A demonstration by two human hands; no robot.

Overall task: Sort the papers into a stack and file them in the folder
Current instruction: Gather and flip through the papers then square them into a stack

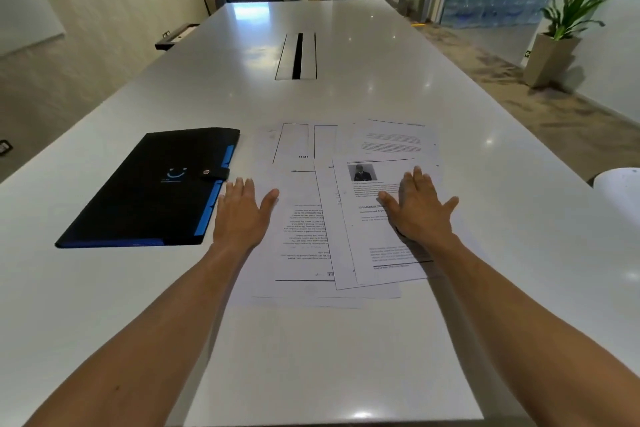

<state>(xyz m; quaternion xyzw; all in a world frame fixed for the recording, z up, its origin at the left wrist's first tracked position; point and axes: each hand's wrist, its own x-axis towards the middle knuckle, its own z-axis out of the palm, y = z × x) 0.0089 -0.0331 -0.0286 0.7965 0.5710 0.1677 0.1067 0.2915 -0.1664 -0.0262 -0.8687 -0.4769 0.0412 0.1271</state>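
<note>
While the loose white printed papers [332, 218] lie overlapped and crooked on the white table [346, 97] | left hand [240, 215], right hand [420, 211] flat, spread wide, holding nothing, probably to gather them | black snap-closed folder [152, 191] just left, shut.

The folder [149, 189] lies left of the overlapping papers [346, 204] on the table [346, 97].

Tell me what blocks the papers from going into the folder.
The folder lies shut, its snap strap fastened over the opening edge. Bare table separates it from the papers, nothing else. The left hand lies between them.
</note>
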